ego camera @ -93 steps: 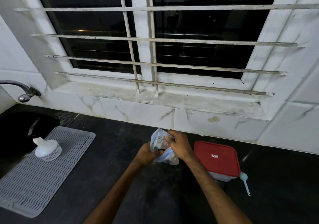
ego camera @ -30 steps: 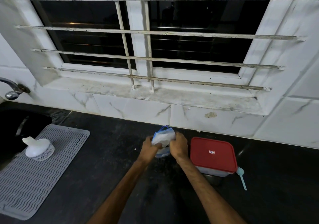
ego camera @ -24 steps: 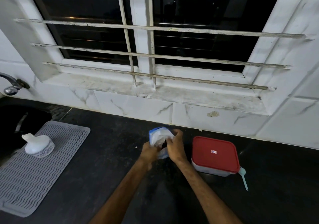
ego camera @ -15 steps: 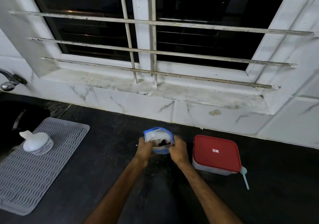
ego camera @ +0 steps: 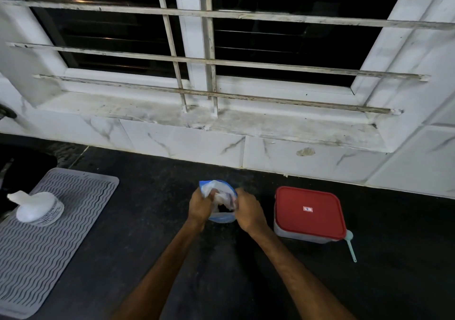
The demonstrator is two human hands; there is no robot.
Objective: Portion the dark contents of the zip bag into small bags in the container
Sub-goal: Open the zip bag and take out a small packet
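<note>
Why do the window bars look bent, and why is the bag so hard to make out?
Head view: the wide-angle lens bows the bars; the light is dim, so the black counter shows little detail; the bag, gripped by the left hand and right hand, is soft with blur, its contents only a dark patch; the dark glass carries faint reflections.

A grey rubber mat with wavy ribs (ego camera: 49,245) lies at the left of the black stone desk (ego camera: 147,221). On the mat rests a white round plastic bottle (ego camera: 37,210). Behind the desk, white marble-veined wall tiles (ego camera: 197,144) rise to a stained sill (ego camera: 270,125) and a dark window with white horizontal bars (ego camera: 246,63).
</note>
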